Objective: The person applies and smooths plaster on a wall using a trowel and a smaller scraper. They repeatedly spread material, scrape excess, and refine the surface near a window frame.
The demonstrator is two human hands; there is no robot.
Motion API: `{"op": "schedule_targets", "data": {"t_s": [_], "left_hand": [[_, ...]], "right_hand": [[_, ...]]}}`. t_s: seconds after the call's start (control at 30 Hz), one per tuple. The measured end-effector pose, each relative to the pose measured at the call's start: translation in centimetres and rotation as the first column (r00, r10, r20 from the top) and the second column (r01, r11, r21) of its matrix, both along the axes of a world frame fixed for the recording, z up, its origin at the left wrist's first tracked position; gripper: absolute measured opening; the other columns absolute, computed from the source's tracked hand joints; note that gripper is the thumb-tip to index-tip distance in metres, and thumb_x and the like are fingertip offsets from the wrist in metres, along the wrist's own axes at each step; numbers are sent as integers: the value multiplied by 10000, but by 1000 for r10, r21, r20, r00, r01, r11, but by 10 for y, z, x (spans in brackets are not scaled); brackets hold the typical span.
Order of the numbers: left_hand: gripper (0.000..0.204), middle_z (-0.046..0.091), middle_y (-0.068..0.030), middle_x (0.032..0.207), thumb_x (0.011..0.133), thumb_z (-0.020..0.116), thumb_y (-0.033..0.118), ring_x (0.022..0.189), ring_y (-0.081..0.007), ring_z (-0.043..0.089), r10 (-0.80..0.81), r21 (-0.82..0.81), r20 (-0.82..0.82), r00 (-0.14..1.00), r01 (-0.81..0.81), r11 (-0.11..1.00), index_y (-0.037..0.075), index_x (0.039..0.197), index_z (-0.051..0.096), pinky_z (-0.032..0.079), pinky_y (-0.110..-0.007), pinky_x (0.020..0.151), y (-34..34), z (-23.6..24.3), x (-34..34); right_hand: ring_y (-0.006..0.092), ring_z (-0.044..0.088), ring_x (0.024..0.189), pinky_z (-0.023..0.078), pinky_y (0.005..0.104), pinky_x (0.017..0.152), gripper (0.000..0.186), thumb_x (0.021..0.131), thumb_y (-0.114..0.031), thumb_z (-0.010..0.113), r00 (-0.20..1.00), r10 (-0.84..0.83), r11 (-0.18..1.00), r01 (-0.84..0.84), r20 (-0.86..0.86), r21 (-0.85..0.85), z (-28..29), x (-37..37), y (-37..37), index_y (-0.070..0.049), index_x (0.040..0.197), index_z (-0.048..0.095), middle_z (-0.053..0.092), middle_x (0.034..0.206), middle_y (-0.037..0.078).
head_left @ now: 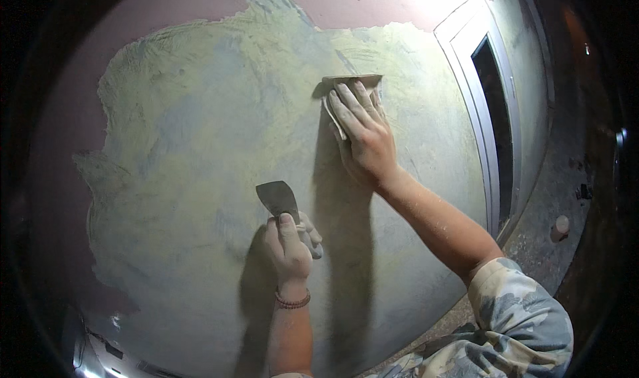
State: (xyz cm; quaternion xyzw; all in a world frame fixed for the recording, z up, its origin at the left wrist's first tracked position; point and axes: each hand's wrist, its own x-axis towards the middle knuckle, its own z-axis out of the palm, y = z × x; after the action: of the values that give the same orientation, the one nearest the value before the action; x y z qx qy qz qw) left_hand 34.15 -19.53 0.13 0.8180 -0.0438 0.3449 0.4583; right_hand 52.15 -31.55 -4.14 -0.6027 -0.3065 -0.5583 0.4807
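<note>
My left hand (293, 248), with a beaded bracelet at the wrist, is closed round the handle of a putty knife (278, 197). Its dark, flared blade points up and stands in front of the wall. Higher up and to the right, my right hand (363, 128) presses a sheet of sandpaper (333, 120) against the wall, fingers stretched over it. The sheet looks folded, and its brownish top edge (363, 78) shows above the fingertips. Pale dust coats both hands. Around them the wall (200, 125) bears a patchy yellowish-grey coat of filler.
Pinkish paint (160, 2) borders the filler at the top and left with a ragged edge. On the right is a light-framed window or door (476, 78) with a dark pane. A small pale round object (561, 226) lies on the grey floor at the lower right.
</note>
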Motion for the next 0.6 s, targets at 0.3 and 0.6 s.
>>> {"op": "schedule_targets", "data": {"t_s": [0.3,0.6], "left_hand": [[341,567,-99,798,1104,401,293,581,-181,561,-112,-74,86,990,119,990,62,868,484,537,-365,552,7,-6,0],[308,521,-26,732,1036,442,300,522,-125,486,-45,-42,121,992,51,998,58,868,534,505,-297,508,17,-18,0]], "right_hand": [[333,341,1549,223,535,1301,515,973,-167,548,981,-50,983,82,189,-164,42,8,-6,-82,1481,540,470,1606,116],[283,352,1553,275,519,1289,490,942,-143,556,926,216,939,-111,309,-324,29,-8,7,-115,1428,605,443,1639,86]]}}
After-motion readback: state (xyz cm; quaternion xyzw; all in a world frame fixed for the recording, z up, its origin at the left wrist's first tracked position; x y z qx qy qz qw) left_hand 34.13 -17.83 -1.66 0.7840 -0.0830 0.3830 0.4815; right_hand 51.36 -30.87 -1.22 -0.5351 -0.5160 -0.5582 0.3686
